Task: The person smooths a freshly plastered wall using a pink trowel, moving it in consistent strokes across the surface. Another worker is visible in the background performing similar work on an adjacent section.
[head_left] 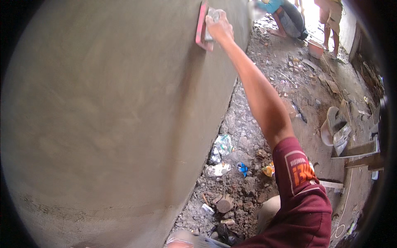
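My right hand [219, 28] is closed around the handle of a red plastering float [202, 25], high up at the top centre. The float's flat face lies pressed against a grey, freshly plastered wall [111, 124] that fills the left and middle of the view. My right arm reaches up from the lower right in a maroon sleeve [300, 182]. My left hand is not in view.
Rubble, stones and plastic litter [221, 149] lie on the dirt floor along the wall's foot. A pale bucket [331, 126] and wooden planks [355, 151] sit at the right. Two other people [285, 14] are at the top right near a small pink tub [316, 48].
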The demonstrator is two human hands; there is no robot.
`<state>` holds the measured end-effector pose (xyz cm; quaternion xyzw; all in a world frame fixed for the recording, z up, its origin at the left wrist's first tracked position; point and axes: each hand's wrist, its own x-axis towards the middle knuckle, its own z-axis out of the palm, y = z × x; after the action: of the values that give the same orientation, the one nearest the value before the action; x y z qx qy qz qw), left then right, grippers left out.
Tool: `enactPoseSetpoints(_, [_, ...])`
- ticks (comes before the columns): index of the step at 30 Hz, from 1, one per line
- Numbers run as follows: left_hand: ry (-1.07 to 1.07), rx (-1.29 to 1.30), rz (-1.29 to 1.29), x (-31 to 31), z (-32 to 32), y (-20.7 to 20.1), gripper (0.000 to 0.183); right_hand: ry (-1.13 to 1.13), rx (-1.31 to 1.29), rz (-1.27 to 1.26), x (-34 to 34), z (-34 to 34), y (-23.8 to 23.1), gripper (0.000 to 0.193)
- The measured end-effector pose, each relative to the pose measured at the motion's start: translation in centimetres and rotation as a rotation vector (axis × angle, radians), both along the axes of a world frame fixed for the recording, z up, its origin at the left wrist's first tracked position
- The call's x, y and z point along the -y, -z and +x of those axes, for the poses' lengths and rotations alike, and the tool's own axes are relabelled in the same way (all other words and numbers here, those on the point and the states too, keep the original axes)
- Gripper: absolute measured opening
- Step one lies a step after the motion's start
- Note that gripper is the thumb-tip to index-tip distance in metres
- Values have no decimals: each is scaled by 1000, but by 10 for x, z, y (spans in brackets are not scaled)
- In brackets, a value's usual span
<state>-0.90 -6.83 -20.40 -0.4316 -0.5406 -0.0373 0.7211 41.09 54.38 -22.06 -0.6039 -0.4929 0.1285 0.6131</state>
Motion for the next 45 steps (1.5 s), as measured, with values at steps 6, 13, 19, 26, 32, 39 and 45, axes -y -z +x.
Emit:
enactPoseSetpoints(6, [-57, -5, -45, 12, -6, 8, 50, -194, -20, 89, 104, -63, 66, 66])
enactPoseSetpoints(13, [0, -38, -30, 11, -8, 1, 51, -3, -106, -90, -4, 6, 15, 66])
enactPoseSetpoints(19, [-48, -75, -71, 14, -10, 0, 52, -39, 28, 212, 84, -67, 90, 64])
enactPoseSetpoints(26, [-65, 28, -79, 34, -35, 9, 50, -418, -23, -210, 260, -52, 260, 63])
enactPoseSetpoints(32, [260, -50, -84, -22, 14, 17, 54, -196, -261, 62, 194, 29, 213, 61])
enactPoseSetpoints(39, [190, 318, -480, -198, 149, 11, 55, -140, -1300, 102, 221, 32, 101, 52])
enactPoseSetpoints(45, [38, 71, -904, -245, 148, 38, 62, -259, -1385, 55, 369, -19, 257, 48])
